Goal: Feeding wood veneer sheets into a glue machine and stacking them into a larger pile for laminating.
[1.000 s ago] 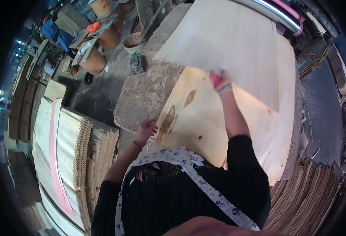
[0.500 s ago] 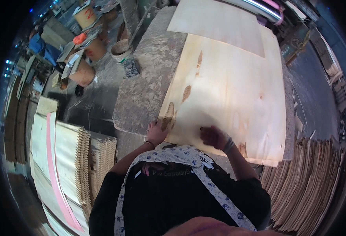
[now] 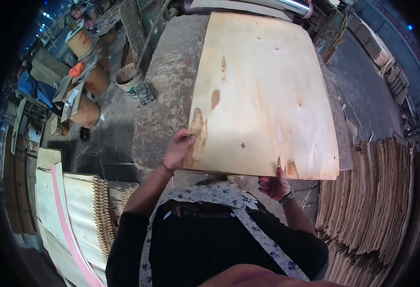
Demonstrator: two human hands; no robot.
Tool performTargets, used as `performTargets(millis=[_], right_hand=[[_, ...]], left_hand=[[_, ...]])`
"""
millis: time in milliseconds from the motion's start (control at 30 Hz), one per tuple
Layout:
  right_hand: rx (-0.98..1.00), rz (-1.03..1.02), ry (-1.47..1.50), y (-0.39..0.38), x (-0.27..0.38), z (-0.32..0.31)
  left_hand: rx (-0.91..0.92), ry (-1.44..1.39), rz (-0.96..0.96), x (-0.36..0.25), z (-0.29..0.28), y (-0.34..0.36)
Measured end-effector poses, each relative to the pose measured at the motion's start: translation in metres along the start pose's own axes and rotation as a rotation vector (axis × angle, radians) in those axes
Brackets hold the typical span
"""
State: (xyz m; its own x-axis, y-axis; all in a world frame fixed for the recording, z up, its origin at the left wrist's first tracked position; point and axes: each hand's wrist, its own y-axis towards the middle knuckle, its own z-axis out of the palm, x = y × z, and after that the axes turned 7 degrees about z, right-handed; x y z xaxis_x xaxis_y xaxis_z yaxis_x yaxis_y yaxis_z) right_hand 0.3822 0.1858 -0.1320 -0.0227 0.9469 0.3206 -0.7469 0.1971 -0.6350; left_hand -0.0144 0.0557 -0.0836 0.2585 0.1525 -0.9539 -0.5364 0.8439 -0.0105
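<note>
The left hand (image 3: 176, 150) touches the left edge of a pale wood sheet (image 3: 258, 95) (brown blotches (image 3: 215, 99) mark that side), while the right hand (image 3: 274, 186) is at its near edge, thumb (image 3: 280, 171) on top. The sheet lies over a stained grey table (image 3: 160, 95); a pink strip (image 3: 63, 210) crosses a stack (image 3: 83, 198) at left.

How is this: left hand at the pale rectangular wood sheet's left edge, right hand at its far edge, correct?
Not the far edge: the head view shows the right hand at the near edge of the pale rectangular wood sheet. The left hand checks out.
</note>
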Motion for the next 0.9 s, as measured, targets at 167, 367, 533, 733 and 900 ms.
performTargets(millis=[167, 367, 533, 733, 900], right_hand=[[0.013, -0.123, 0.137, 0.013, 0.008, 0.028], [0.051, -0.246, 0.005, 0.075, 0.088, 0.037], [0.095, -0.261, -0.103, 0.175, 0.196, 0.042], [0.025, -0.248, 0.063, 0.265, 0.306, 0.069], [-0.198, -0.437, 0.158, 0.292, 0.291, 0.07]], left_hand=[[-0.124, -0.067, -0.061, -0.014, -0.04, -0.013], [-0.303, 0.343, -0.111, 0.03, -0.066, 0.017], [-0.269, 0.54, 0.056, 0.057, -0.073, 0.008], [-0.301, 0.669, -0.089, 0.07, -0.049, -0.033], [-0.018, 0.978, -0.058, 0.078, -0.032, -0.034]])
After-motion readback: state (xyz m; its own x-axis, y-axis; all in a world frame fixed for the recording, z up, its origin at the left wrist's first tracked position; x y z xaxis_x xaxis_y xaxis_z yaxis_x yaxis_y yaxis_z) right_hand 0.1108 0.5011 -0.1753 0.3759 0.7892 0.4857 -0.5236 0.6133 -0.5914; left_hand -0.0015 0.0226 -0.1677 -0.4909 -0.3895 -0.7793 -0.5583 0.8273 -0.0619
